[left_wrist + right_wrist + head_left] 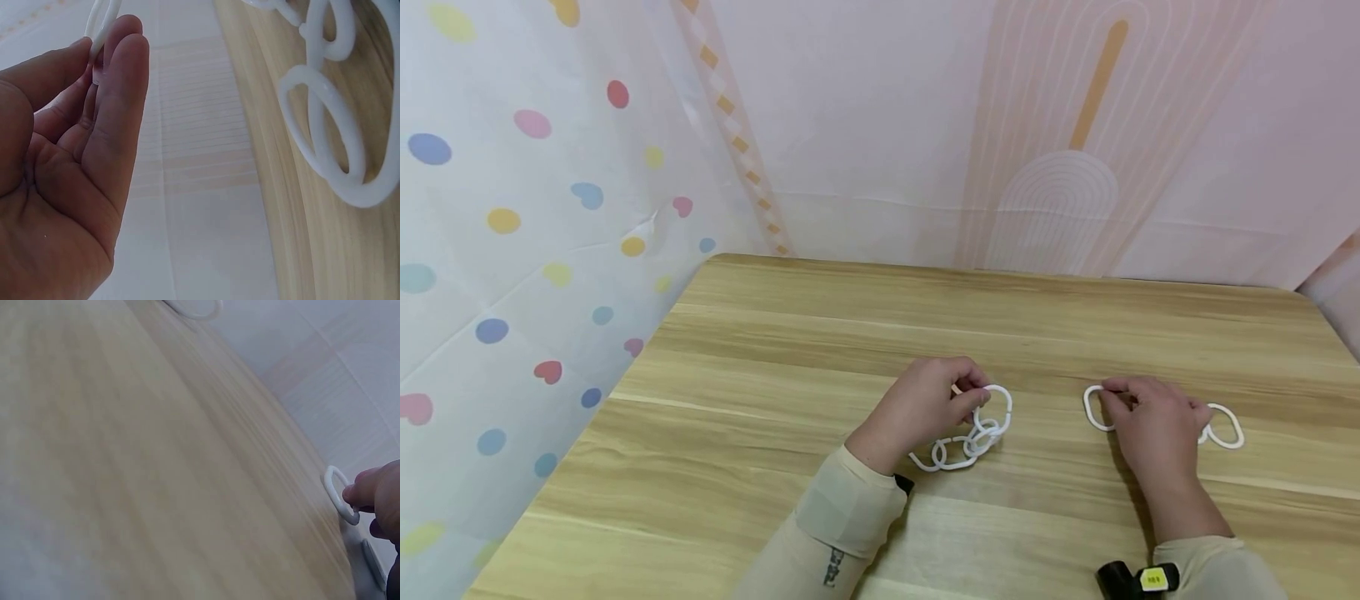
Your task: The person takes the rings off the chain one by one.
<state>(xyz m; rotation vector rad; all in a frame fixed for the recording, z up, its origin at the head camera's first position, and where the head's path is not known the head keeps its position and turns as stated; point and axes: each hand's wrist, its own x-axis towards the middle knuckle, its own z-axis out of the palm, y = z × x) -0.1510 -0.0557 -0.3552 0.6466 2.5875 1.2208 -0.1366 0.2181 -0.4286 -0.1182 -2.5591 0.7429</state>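
In the head view my left hand (928, 404) pinches a white plastic ring (1008, 402) between thumb and fingertips. From this ring hangs a chain of several linked white rings (958, 464), its lower part close over the table. The left wrist view shows the chain's rings (359, 156) large at the right, each looped through another. Farther right, my right hand (1157, 425) pinches a loose white ring (1088, 408) at its edge, low over the wood. Another white ring (1238, 429) lies just right of that hand, partly covered by it.
The wood-grain table (737, 358) reaches back to a pink patterned cloth (880, 142). A white cloth with coloured dots and hearts (572, 275) hangs along the left. A black device with a yellow label (1153, 578) sits at the right wrist.
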